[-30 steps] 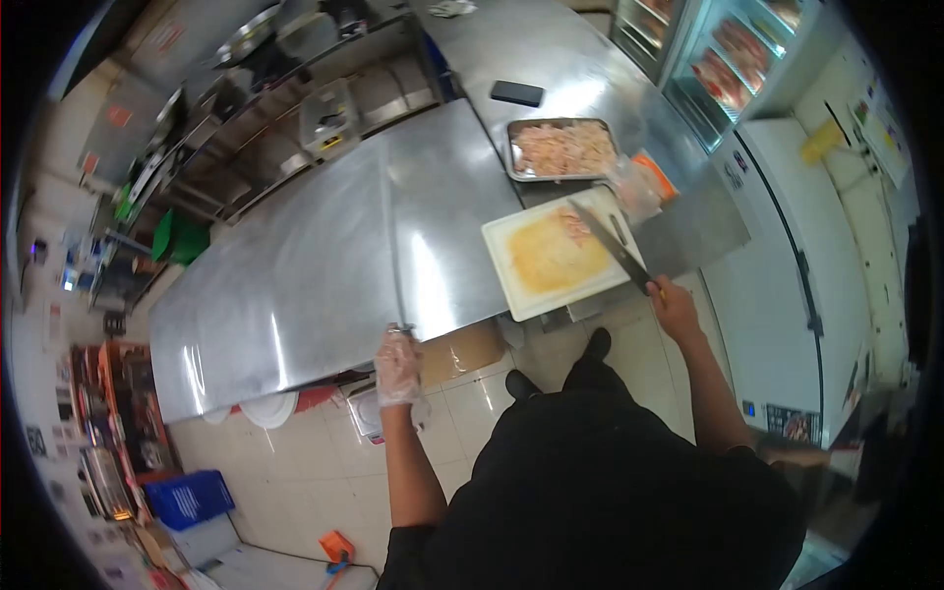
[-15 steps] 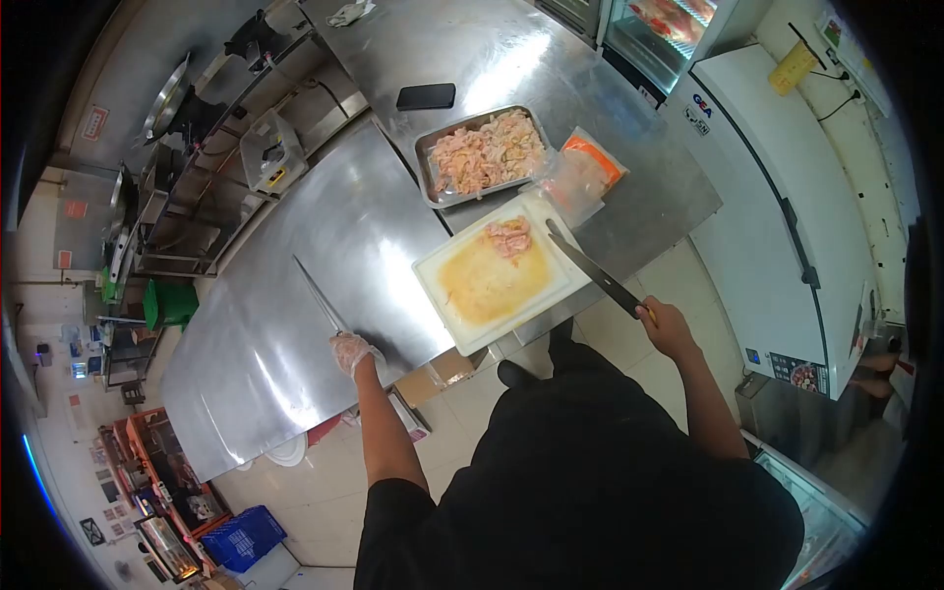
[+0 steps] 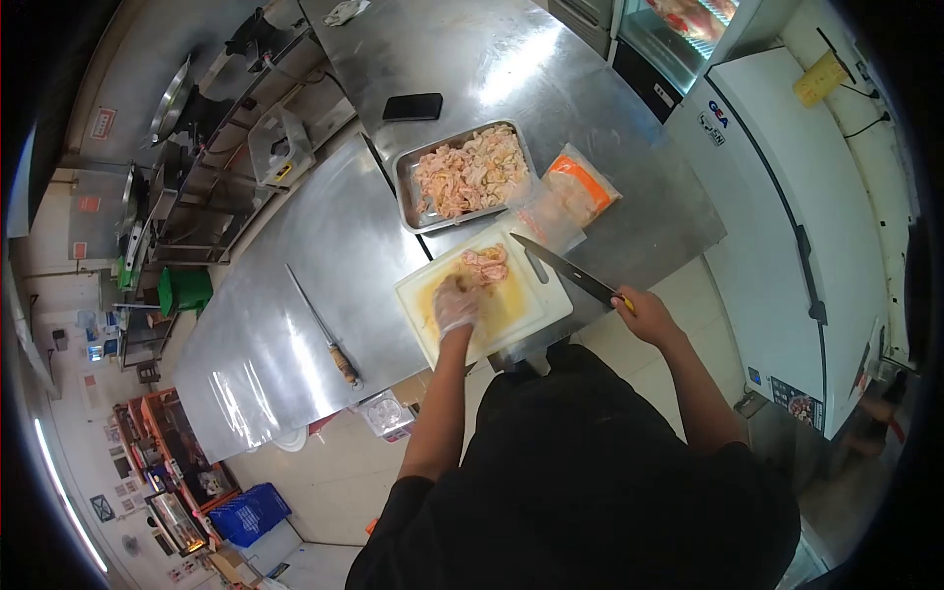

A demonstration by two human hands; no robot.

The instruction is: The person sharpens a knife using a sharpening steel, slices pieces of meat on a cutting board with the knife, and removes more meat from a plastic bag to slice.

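Note:
My left hand (image 3: 454, 307), in a clear plastic glove, is over the white cutting board (image 3: 418, 339), close beside a small heap of raw, pinkish meat (image 3: 487, 264). Its fingers are blurred, and whether they touch the meat I cannot make out. My right hand (image 3: 644, 315) is wrapped round the handle of a long kitchen knife (image 3: 575, 275); the blade points up and left over the board's right end. A honing steel (image 3: 322, 329) with a wooden handle lies on the steel table to the left of the board.
Behind the board stands a metal tray (image 3: 405, 192) heaped with cut raw meat. An orange-and-clear plastic bag (image 3: 582, 185) lies to its right, a black phone (image 3: 413, 107) behind it. A white chest freezer (image 3: 762, 236) is at the right, a green bin (image 3: 185, 290) at the left.
My left hand has let go of the honing steel, now lying on the table, and moved right onto the cutting board. My right hand still holds the knife.

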